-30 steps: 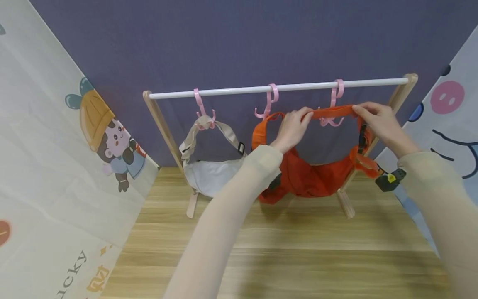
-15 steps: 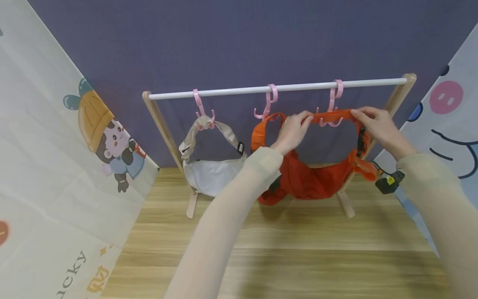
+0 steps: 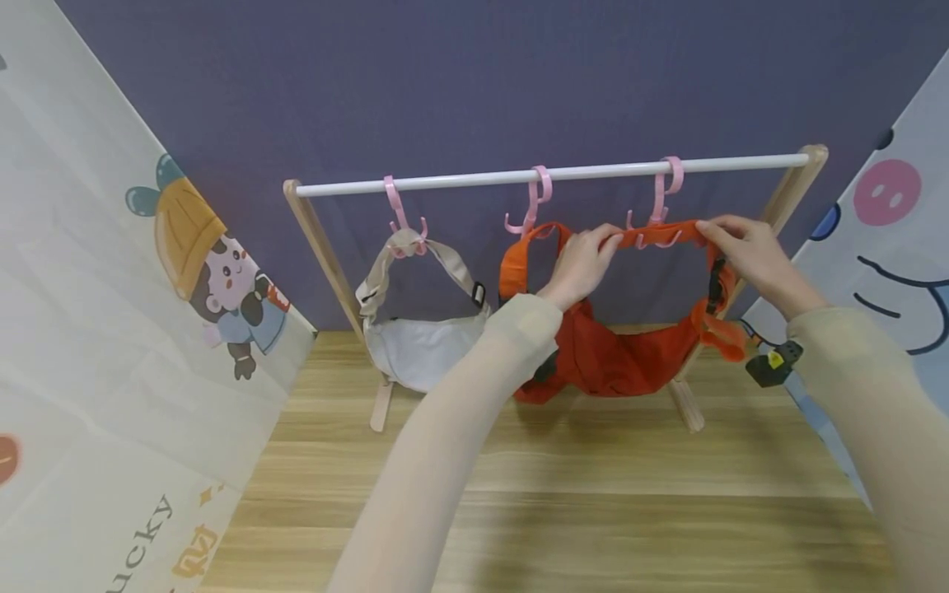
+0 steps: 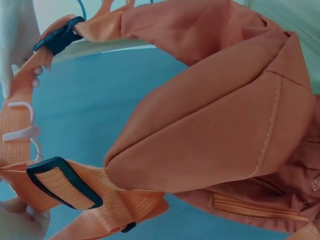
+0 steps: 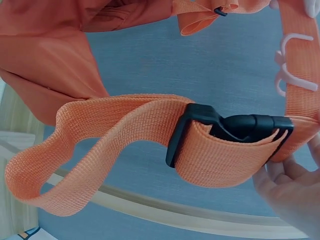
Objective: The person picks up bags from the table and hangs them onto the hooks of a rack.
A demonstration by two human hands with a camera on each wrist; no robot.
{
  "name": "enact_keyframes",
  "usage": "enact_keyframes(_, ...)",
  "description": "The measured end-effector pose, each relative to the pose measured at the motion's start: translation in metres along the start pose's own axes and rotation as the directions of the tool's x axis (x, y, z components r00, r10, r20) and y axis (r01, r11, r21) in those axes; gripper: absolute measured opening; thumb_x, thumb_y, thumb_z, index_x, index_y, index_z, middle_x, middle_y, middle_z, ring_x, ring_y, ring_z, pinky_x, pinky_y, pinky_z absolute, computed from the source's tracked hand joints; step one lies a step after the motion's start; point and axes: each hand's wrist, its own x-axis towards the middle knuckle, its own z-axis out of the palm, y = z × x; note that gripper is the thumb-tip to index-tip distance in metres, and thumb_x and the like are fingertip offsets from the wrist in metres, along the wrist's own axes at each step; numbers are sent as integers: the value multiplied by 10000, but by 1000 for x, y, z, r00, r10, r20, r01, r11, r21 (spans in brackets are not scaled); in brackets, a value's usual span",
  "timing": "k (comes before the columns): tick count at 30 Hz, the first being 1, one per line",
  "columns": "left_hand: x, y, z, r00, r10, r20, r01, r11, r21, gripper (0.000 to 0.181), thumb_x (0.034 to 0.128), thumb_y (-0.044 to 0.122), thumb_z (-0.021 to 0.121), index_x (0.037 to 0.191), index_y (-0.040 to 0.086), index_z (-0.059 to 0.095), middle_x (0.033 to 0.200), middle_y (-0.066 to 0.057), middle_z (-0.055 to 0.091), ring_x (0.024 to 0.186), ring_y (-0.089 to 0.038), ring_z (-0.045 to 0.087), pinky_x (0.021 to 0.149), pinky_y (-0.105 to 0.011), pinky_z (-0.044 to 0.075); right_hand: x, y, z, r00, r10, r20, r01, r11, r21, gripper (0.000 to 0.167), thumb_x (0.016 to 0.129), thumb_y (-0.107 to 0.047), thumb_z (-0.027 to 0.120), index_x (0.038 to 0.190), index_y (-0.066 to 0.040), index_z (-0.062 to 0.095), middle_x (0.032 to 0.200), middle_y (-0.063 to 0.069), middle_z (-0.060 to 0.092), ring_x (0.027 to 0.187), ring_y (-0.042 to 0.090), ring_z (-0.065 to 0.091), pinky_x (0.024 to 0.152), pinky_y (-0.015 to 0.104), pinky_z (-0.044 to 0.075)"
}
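Observation:
An orange-red waist bag (image 3: 623,358) hangs low in front of the rack, its strap (image 3: 678,231) stretched between my hands. My left hand (image 3: 582,265) pinches one end of that stretch, near a black slider (image 4: 65,183). The other end is pinched by my right hand (image 3: 752,254), close to a black side-release buckle (image 5: 252,128). Between them, the strap lies over the right pink hook (image 3: 659,198); the hook's prongs (image 5: 298,80) curl up in front of the webbing. A loose strap loop (image 5: 75,170) dangles below the right hand.
The hook hangs from a white rail (image 3: 474,180) on a wooden stand (image 3: 797,185). A grey-white bag (image 3: 423,350) hangs from the left pink hook (image 3: 395,202). The middle pink hook (image 3: 535,202) is close to the left hand. Printed cartoon sheets (image 3: 222,272) flank the rack.
Both hands have lowered slightly, bringing the strap down onto the right hook. Its prongs, which showed below the strap earlier, now show in front of it. The grey-white bag stays put.

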Motion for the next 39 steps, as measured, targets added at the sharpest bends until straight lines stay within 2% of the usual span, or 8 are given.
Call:
enact_keyframes(7, -1, -2, 2, 1000, 4, 20, -3, 999, -41, 291, 937, 287, 422, 1159, 175, 573, 1052, 34, 601, 948, -122, 499, 832, -195, 372, 0, 4, 2, 1000, -21, -1, 21, 999, 31, 453, 879, -475, 425, 1034, -75, 570, 771, -155, 501, 751, 126, 419, 613, 233, 358)
enact_keyframes(11, -2, -3, 4, 1000, -1, 31, 3, 998, -58, 303, 937, 298, 418, 1174, 176, 563, 1100, 39, 587, 988, -117, 493, 863, -192, 364, -1, 4, 3, 1000, -23, 5, 23, 999, 29, 461, 885, -471, 417, 1030, -58, 561, 746, -121, 511, 731, 129, 426, 600, 242, 365)
enact_keyframes(16, -6, -5, 6, 998, -18, 53, 23, 995, -94, 327, 931, 302, 434, 1219, 176, 523, 1183, 25, 544, 1083, -128, 463, 917, -210, 347, -3, 4, 5, 1000, -18, 24, 17, 1000, 15, 541, 887, -480, 401, 1102, 4, 515, 766, -88, 517, 743, 139, 428, 609, 253, 370)
enact_keyframes(19, -9, -5, 8, 997, -26, 72, 35, 991, -128, 352, 924, 300, 451, 1252, 178, 492, 1240, 8, 502, 1147, -155, 431, 946, -239, 335, -3, 5, 7, 999, -26, 28, 26, 1000, 6, 568, 889, -473, 403, 1151, 24, 488, 773, -155, 510, 749, 92, 442, 624, 220, 369)
enact_keyframes(22, -11, -6, 11, 996, -27, 80, 38, 990, -137, 374, 917, 305, 466, 1270, 182, 472, 1240, -6, 492, 1113, -165, 455, 916, -236, 360, -3, 8, 8, 999, -32, 32, 32, 999, 3, 591, 889, -465, 408, 1199, 36, 463, 801, -197, 512, 755, 35, 462, 629, 183, 374)
enact_keyframes(28, -17, -5, 15, 996, -36, 84, 48, 989, -141, 420, 896, 277, 513, 1295, 173, 434, 1080, -37, 507, 880, -135, 487, 751, -192, 403, -3, 13, 13, 999, -17, 50, 17, 1000, -16, 629, 883, -476, 413, 1259, 28, 424, 1055, 110, 582, 772, -41, 469, 645, 155, 383)
enact_keyframes(34, -23, -8, 22, 996, -51, 74, 61, 990, -131, 471, 876, 244, 551, 1308, 140, 395, 1034, -58, 506, 809, -143, 496, 695, -197, 401, -4, 13, 18, 999, -15, 41, 16, 999, -43, 640, 888, -472, 406, 1285, 30, 398, 1090, 199, 556, 729, -80, 443, 668, 182, 381)
enact_keyframes(39, -27, -15, 28, 996, -62, 70, 71, 988, -136, 475, 870, 229, 561, 1304, 134, 393, 1051, -55, 518, 842, -140, 506, 716, -195, 403, -6, 13, 23, 999, -24, 46, 28, 996, -80, 639, 899, -459, 386, 1315, 25, 359, 1134, 287, 494, 861, 146, 493, 735, 332, 389)
